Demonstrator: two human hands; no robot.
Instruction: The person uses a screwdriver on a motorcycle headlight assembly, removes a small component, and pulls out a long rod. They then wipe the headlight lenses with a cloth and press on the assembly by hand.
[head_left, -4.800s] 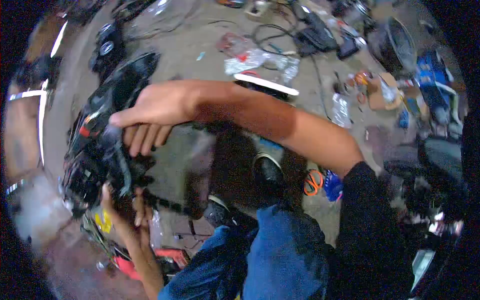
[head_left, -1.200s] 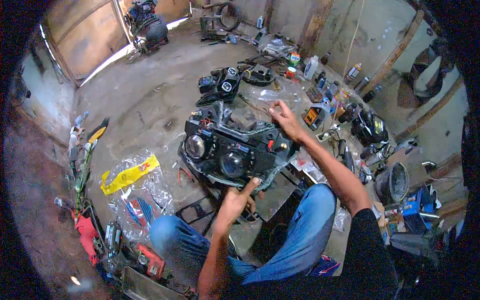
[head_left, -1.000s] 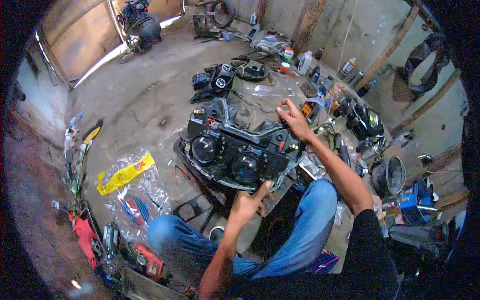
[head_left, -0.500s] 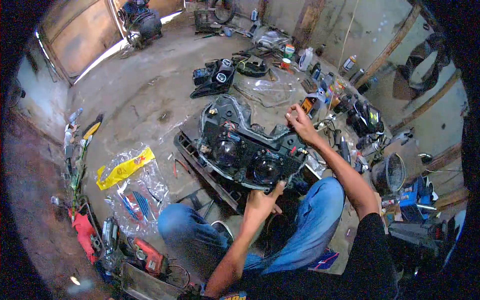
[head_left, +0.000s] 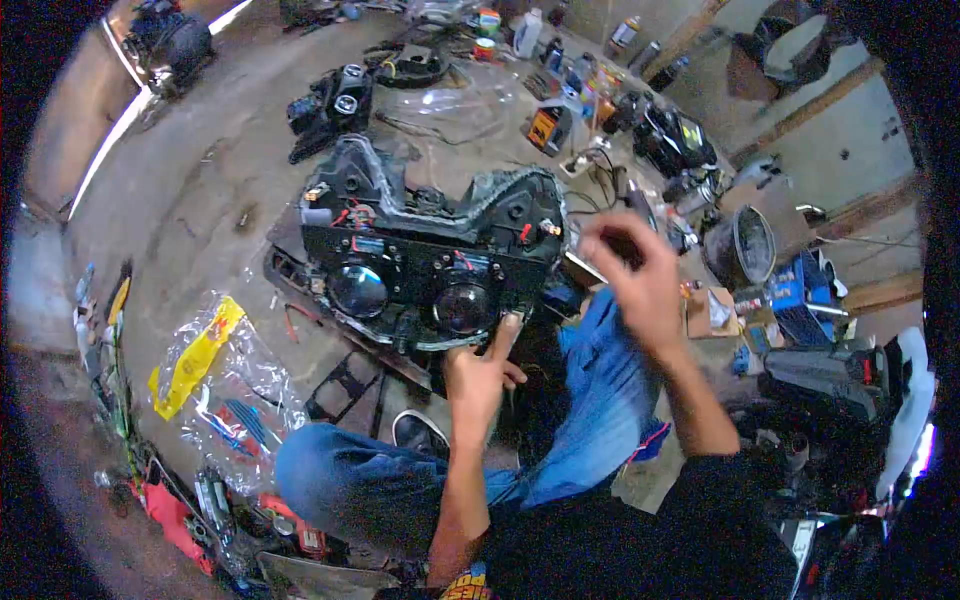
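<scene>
While you sit on the concrete floor [head_left: 200,190], the headlight unit [head_left: 430,255] stands upright just beyond your knees, in the middle of the scene. Its two round lenses, one on the left [head_left: 357,290] and one on the right [head_left: 462,307], face you. A grey bead runs along its humped top edge, and small red and blue connectors dot its black front.

Your left hand [head_left: 478,372] is at the near bottom edge of the unit. The index finger is stretched up against the rim below the right lens and the other fingers are folded in. You cannot tell from here whether the thumb clamps the rim.

Your right hand [head_left: 640,285] hangs in the air to the right of the unit, clear of it, with the fingers bent. It is too blurred to tell whether they are apart or together.

On the left, a clear plastic bag with a yellow label [head_left: 200,350] lies flat on the floor. Farther off sits a second headlight unit [head_left: 330,100], and an orange box [head_left: 545,127] sits to its right among bottles and cables. A dark bucket [head_left: 745,245] lies tipped at the right.
</scene>
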